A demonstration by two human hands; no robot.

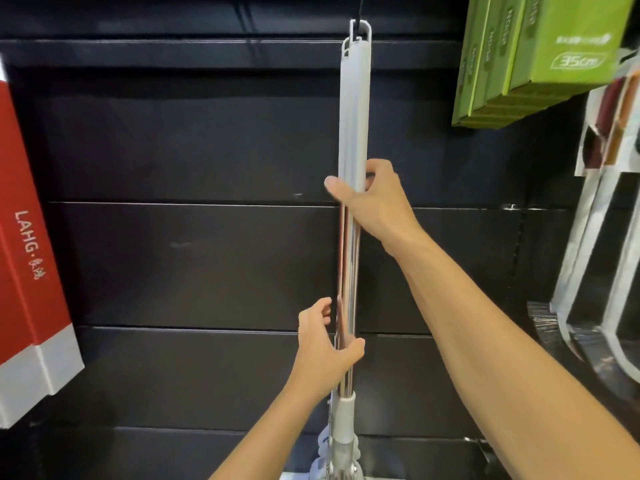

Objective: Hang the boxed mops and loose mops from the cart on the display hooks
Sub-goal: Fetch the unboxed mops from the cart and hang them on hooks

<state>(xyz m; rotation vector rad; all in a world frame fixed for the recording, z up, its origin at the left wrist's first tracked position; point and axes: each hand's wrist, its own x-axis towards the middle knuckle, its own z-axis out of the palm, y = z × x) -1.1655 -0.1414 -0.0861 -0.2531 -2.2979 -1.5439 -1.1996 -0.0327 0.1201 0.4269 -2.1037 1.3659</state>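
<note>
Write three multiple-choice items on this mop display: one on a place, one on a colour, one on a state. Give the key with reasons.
1. Where do the green boxes hang?
A. upper right
B. lower left
C. bottom centre

2. What colour is the box at the left edge?
A. blue with a black end
B. red with a white end
C. yellow all over

3. How is the mop held?
A. by neither hand
B. by the right hand only
C. by both hands

Key:
1. A: the green boxes sit in the upper right corner, right of the mop.
2. B: its side is red and its lower end white.
3. C: the right hand wraps the handle where grey grip meets metal pole, the left hand grips the pole lower down, and the handle's loop is at the hook.
</note>
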